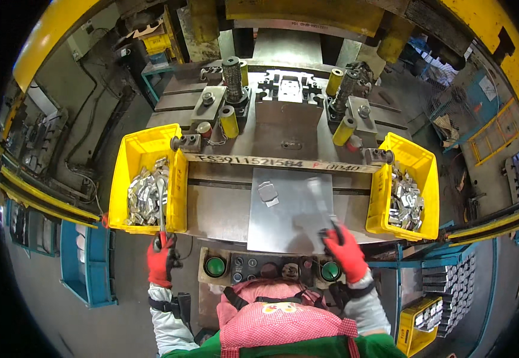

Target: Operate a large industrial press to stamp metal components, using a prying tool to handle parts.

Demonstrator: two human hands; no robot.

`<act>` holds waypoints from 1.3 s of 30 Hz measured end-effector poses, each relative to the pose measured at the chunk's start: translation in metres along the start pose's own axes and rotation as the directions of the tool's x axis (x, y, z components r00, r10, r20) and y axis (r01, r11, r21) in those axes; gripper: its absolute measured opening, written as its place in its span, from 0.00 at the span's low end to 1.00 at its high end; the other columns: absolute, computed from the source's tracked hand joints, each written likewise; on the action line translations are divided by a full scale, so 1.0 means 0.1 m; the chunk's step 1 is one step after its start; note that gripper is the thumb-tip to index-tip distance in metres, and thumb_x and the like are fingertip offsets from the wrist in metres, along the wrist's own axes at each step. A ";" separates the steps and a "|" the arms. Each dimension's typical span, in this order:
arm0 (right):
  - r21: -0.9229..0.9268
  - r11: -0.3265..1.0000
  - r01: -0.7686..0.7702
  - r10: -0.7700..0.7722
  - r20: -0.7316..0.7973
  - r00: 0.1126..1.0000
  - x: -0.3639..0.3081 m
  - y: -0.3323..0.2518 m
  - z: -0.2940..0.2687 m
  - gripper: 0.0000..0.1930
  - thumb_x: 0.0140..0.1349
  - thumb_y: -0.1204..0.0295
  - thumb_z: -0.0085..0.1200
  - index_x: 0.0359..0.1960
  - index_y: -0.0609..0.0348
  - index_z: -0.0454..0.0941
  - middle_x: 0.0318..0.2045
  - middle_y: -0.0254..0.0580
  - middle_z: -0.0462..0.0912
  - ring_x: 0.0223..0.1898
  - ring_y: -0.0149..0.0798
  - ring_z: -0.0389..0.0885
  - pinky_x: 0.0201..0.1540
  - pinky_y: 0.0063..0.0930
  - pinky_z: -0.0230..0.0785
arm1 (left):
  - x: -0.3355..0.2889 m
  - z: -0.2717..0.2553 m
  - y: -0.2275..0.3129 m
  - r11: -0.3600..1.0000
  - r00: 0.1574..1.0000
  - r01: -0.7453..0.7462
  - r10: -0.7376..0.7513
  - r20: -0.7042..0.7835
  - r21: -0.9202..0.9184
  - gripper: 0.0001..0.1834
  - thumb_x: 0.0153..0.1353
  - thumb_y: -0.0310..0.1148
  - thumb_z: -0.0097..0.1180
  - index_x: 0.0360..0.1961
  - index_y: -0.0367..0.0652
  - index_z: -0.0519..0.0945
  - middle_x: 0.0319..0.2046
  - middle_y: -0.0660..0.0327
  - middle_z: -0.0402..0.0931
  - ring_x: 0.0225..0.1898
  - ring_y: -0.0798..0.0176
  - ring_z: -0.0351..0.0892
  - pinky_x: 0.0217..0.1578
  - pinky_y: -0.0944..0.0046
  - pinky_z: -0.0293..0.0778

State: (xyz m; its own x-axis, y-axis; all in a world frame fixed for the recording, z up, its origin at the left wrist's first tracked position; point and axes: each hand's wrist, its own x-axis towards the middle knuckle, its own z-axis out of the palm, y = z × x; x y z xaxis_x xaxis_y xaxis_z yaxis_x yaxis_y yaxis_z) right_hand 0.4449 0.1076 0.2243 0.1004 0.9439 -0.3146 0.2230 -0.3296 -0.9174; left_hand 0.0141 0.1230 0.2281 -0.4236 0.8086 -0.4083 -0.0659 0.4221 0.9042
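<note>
My left hand [161, 259], in a red and black glove, is closed round the lower end of a long silver metal tool [161, 206]. That tool reaches up over the left yellow bin [178, 179], which holds many small bent metal parts [142, 194]. My right hand [346, 250], gloved alike, grips a second long silver metal tool [321, 197], smeared by motion, above a bare metal sheet [289, 230]. The exact kind of either tool cannot be made out. On the sheet, left of the right tool, lies a flat cut metal piece [267, 191].
Beyond the sheet stands a press die [289, 89] between posts and yellow cylinders [228, 121]. A right yellow bin [378, 206] holds more metal parts. Close to me is a control panel with green buttons [215, 267]. Blue racks [86, 262] flank the press.
</note>
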 end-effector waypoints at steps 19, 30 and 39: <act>0.125 0.975 -0.185 0.135 0.331 0.934 0.26 0.38 0.39 0.29 0.50 0.66 0.51 0.54 0.59 0.58 0.36 0.37 0.73 0.35 0.31 0.71 0.41 0.22 0.64 | -0.29 0.77 -0.22 0.964 0.926 -0.152 0.216 0.309 -0.217 0.14 0.51 0.24 0.51 0.41 0.41 0.70 0.23 0.67 0.69 0.20 0.76 0.67 0.18 0.78 0.63; -0.269 0.963 -0.012 0.008 -0.017 1.000 0.01 0.00 0.39 0.26 0.50 0.69 0.49 0.53 0.53 0.60 0.31 0.47 0.76 0.34 0.39 0.74 0.38 0.28 0.65 | -0.25 0.60 -0.43 0.958 0.935 -0.258 0.280 0.219 -0.123 0.20 0.46 0.20 0.55 0.43 0.38 0.67 0.33 0.64 0.71 0.31 0.73 0.71 0.29 0.75 0.68; -0.234 0.967 0.097 -0.058 0.168 0.984 0.17 0.18 0.81 0.26 0.51 0.65 0.49 0.54 0.52 0.59 0.33 0.45 0.75 0.34 0.40 0.74 0.39 0.29 0.65 | -0.15 0.59 -0.71 0.968 0.935 -0.231 0.249 0.253 -0.098 0.22 0.45 0.21 0.57 0.43 0.37 0.67 0.35 0.62 0.72 0.35 0.71 0.70 0.38 0.72 0.66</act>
State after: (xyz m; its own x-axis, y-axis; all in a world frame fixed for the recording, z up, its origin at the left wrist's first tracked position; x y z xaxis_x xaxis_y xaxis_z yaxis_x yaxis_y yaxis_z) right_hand 0.3723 0.1200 0.1828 -0.0774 0.9516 -0.2974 0.4520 -0.2324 -0.8612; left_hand 0.0785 0.1054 0.1628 -0.1841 0.9647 -0.1884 -0.0546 0.1813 0.9819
